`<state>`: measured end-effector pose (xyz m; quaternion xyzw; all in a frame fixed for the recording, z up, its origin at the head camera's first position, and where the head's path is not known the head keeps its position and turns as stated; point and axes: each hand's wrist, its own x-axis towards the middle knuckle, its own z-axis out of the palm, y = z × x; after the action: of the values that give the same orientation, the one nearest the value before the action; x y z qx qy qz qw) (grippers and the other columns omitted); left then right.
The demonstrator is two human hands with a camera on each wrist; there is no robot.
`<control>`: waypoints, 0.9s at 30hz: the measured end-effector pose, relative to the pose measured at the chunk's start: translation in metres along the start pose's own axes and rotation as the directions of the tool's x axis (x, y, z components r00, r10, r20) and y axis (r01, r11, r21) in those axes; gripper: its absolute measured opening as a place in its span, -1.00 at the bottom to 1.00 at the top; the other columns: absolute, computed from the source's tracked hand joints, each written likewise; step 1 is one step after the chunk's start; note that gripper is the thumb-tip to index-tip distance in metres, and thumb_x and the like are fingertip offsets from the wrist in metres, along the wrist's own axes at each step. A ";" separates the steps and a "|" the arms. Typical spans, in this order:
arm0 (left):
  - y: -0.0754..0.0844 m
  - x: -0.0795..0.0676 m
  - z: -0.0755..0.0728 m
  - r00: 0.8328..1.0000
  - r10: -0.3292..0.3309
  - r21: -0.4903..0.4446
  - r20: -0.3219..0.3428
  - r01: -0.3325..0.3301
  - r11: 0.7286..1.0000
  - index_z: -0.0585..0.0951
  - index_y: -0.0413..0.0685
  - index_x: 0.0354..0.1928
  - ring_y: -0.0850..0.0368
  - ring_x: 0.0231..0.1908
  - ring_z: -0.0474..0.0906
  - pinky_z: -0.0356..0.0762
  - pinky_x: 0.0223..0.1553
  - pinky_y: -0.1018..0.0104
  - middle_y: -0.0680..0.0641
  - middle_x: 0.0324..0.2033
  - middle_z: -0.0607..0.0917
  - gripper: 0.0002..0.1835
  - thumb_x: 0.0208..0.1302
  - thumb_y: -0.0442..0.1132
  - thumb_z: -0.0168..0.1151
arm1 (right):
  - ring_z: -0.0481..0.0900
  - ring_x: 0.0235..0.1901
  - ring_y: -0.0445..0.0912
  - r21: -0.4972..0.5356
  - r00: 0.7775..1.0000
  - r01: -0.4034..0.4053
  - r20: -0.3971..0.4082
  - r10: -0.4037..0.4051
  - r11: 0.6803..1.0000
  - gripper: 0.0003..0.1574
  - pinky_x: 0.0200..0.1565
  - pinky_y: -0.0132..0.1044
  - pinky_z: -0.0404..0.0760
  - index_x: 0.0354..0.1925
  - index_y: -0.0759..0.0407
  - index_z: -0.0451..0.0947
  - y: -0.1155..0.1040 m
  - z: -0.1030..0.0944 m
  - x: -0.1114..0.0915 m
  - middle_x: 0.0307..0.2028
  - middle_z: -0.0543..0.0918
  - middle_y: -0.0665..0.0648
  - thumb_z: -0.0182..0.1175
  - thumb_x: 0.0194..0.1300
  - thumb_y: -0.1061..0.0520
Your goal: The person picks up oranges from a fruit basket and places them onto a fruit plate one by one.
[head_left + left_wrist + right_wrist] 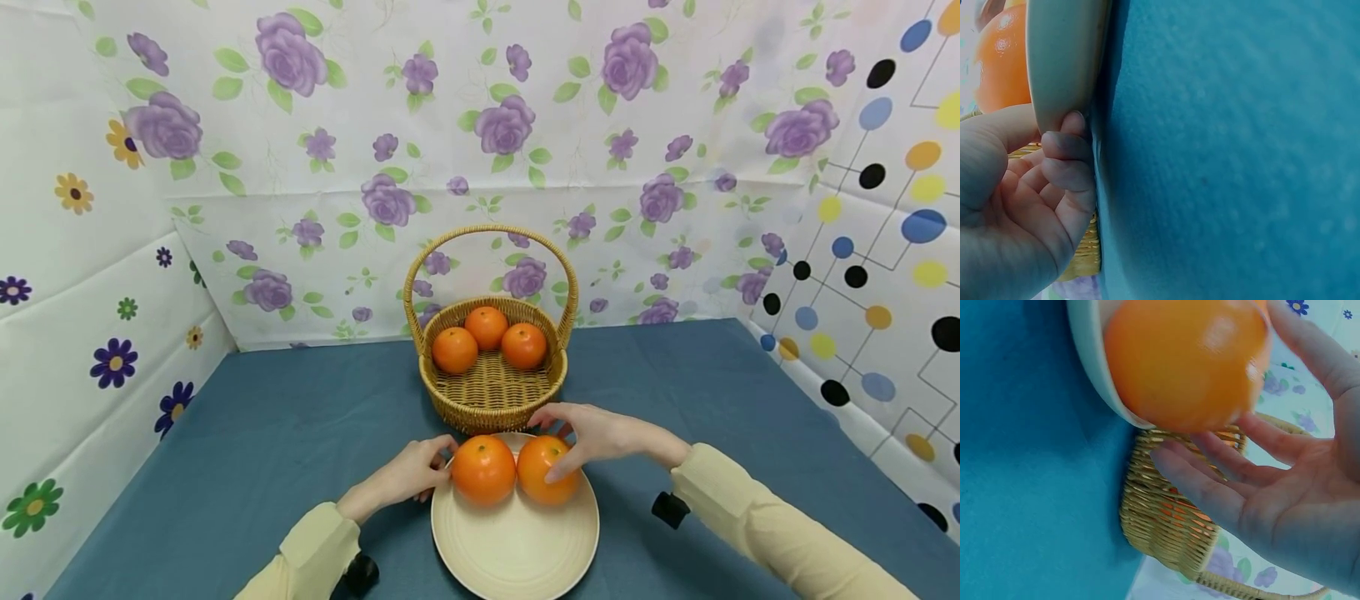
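Two oranges lie side by side on the far half of a cream plate (517, 550), the left orange (483, 471) and the right orange (540, 475). My left hand (411, 473) pinches the plate's left rim; in the left wrist view its curled fingers (1067, 174) reach the underside of the edge. Around the right orange my right hand (603, 433) has its thumb on the near side and fingers at the far side. The right wrist view shows fingertips touching that orange (1185, 362), with the lower fingers spread below it.
Just behind the plate stands a wicker basket (491, 412) with a tall arched handle (491, 229). Three oranges (486, 328) sit at its back. A blue cloth (315, 408) covers the table, and patterned curtains (337, 275) close off the back and sides.
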<state>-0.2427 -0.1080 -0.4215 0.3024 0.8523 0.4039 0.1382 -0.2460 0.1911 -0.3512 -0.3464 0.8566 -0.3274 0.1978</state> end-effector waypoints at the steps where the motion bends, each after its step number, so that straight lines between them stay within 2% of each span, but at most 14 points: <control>1: 0.000 0.000 0.000 1.000 -0.001 0.002 0.000 0.001 1.000 0.43 -0.16 -0.17 0.19 -0.83 0.30 0.29 -0.81 0.36 0.03 -0.77 0.44 -0.82 0.17 -0.45 0.04 | 0.39 -0.08 0.03 0.014 1.000 -0.003 0.005 0.003 1.000 -0.14 -0.05 0.00 0.36 0.15 0.29 0.27 -0.001 -0.002 -0.001 -0.03 0.42 0.18 0.38 -0.03 -0.03; 6: 0.001 0.000 0.000 1.000 -0.002 0.010 0.000 0.002 1.000 0.43 -0.16 -0.18 0.18 -0.83 0.31 0.29 -0.81 0.35 0.02 -0.78 0.43 -0.84 0.19 -0.44 0.05 | 0.41 -0.09 0.08 0.046 1.000 -0.021 0.010 0.020 0.999 -0.10 -0.09 -0.02 0.40 0.19 0.27 0.24 -0.008 -0.010 -0.003 -0.04 0.41 0.20 0.38 -0.02 -0.03; 13: -0.002 -0.001 0.000 1.000 0.001 0.013 0.001 -0.001 1.000 0.43 -0.16 -0.16 0.18 -0.83 0.31 0.30 -0.80 0.35 0.03 -0.78 0.43 -0.84 0.20 -0.42 0.05 | 0.46 -0.12 0.06 0.000 0.999 0.001 -0.043 -0.001 1.000 -0.16 -0.16 -0.17 0.46 0.20 0.21 0.24 -0.014 -0.023 -0.003 -0.10 0.45 0.14 0.34 0.04 -0.04; 20: 0.000 -0.001 -0.001 1.000 -0.007 0.000 0.000 0.007 1.000 0.43 -0.16 -0.16 0.19 -0.83 0.31 0.30 -0.81 0.35 0.01 -0.76 0.44 -0.81 0.17 -0.44 0.05 | 0.51 -0.21 -0.04 -0.009 0.989 0.027 -0.148 -0.028 1.000 -0.27 -0.22 -0.22 0.49 0.15 0.20 0.28 -0.015 -0.038 0.004 -0.15 0.49 0.18 0.29 0.09 -0.04; 27: 0.001 -0.002 0.000 1.000 0.002 0.007 0.000 -0.002 1.000 0.43 -0.16 -0.16 0.18 -0.83 0.31 0.29 -0.81 0.35 0.01 -0.77 0.44 -0.82 0.19 -0.44 0.06 | 0.49 -0.19 -0.02 -0.052 0.965 0.026 -0.258 -0.039 0.998 -0.30 -0.19 -0.19 0.48 0.09 0.22 0.34 -0.015 -0.049 0.016 -0.20 0.51 0.08 0.31 0.07 -0.06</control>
<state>-0.2414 -0.1089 -0.4206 0.3040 0.8533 0.4009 0.1367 -0.2776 0.1918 -0.3081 -0.3193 0.8770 -0.3522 0.0702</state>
